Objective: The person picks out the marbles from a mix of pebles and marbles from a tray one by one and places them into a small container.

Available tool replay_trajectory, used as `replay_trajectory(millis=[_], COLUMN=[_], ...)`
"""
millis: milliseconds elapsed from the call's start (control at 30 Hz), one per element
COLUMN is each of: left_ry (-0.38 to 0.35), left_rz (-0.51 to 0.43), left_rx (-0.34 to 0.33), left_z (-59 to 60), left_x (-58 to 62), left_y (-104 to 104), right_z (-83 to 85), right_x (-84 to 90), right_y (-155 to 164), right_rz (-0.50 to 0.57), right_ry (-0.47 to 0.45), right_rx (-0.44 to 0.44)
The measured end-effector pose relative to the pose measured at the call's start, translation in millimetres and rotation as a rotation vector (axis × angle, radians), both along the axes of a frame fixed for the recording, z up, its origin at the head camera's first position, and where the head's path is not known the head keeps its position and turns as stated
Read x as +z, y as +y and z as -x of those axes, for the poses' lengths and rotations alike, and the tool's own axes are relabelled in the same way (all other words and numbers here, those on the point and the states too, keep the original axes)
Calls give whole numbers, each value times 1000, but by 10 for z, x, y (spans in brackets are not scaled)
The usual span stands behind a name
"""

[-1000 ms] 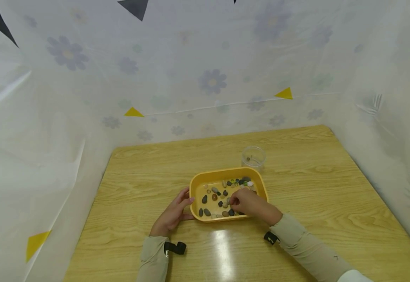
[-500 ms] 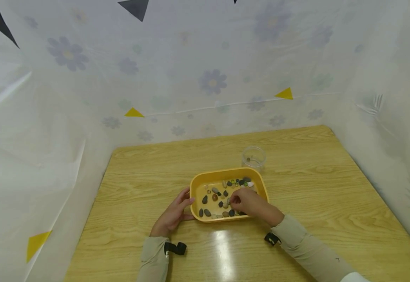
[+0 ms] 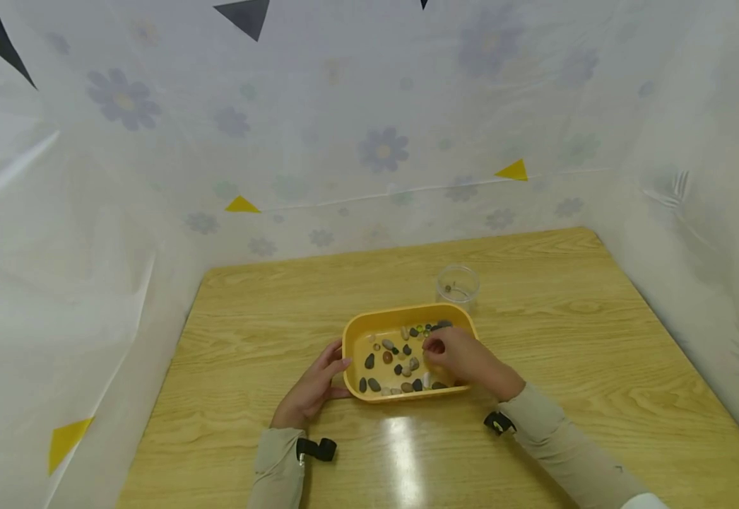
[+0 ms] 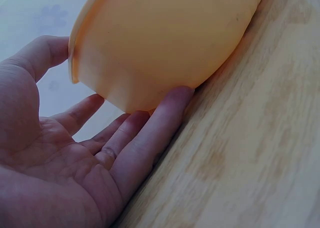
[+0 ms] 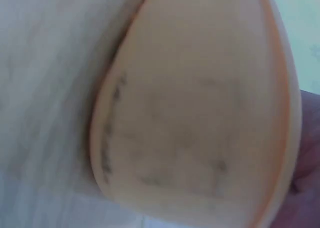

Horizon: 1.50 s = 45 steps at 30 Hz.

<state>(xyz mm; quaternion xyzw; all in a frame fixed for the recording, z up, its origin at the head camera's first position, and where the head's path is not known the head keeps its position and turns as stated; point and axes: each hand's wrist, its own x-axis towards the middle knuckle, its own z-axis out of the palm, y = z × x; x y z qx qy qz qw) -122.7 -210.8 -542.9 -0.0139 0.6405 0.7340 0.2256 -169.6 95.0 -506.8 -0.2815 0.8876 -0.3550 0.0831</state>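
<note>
A yellow tray [image 3: 408,309] with several small pebbles [image 3: 387,357] in it sits mid-table. My left hand [image 3: 315,385] rests against the tray's left end. In the left wrist view its straight fingers [image 4: 150,133] touch the tray's outer wall [image 4: 165,38] and the thumb lies by the rim. My right hand [image 3: 455,357] is inside the tray toward its far right, fingertips drawn together over the pebbles; what lies between them is hidden. The right wrist view is filled by the blurred tray wall [image 5: 200,113], with only a sliver of the hand [image 5: 307,163] at its right edge.
A clear plastic cup [image 3: 457,284] stands just behind the tray's far right corner, with something small inside. The wooden table [image 3: 249,318] is enclosed by white flowered sheeting [image 3: 376,148] at the back and both sides.
My right hand has moved from the tray's near middle toward its far right side, uncovering pebbles near the front. The left hand and the tray have stayed put.
</note>
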Motion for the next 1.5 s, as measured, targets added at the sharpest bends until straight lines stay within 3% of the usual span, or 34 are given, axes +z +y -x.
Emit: replay_trajectory(millis=[133,367,633,933,1400,1500], left_ry=[-7,0,-4,-10,-14,-15], left_rz=[-7,-16,-16,-28,-28,-29], left_rx=[-14,-34,-33,-32,-28,-26], left_z=[6,-48,-49,-46,-32,-12], left_x=[25,218,234,221,229,175], left_y=[-7,37,44,41,45,36], right_z=[84,248,386,538,609,610], right_x=[79,281,435,400,369,366], right_y=[97,328,528,623,622,619], right_rz=[-13,0,23,-9,-18,-18], right_ry=[-13,5,80,143,120,113], right_rx=[-49,-122,-188,-253,-302,-307])
